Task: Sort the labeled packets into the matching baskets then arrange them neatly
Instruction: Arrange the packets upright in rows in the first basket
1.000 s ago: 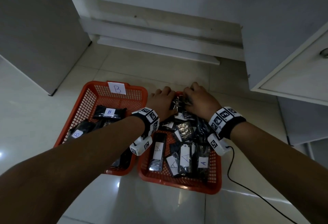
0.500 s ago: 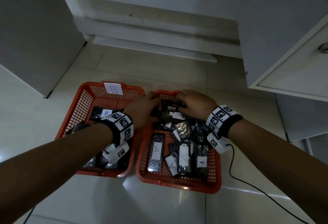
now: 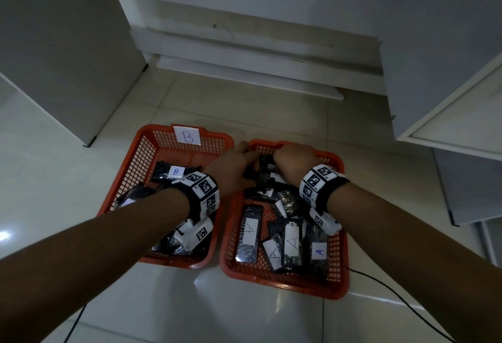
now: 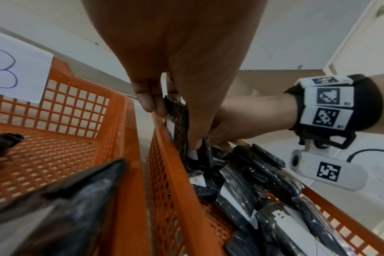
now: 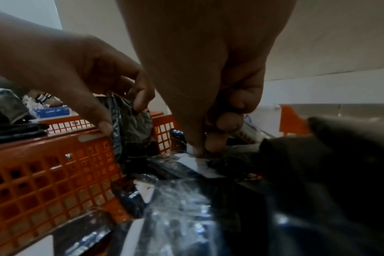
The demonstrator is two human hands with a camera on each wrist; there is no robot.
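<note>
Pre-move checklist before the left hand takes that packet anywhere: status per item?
1. Left hand grips a dark packet standing on edge at the wall of the right basket: ok.
2. Label on that packet legible: cannot tell.
3. Right hand pinches another packet low in the same basket, apart from the first: ok.
4. Left basket tagged with B label, floor space showing: ok.
5. Right basket's own tag in view: not ok, hidden.
</note>
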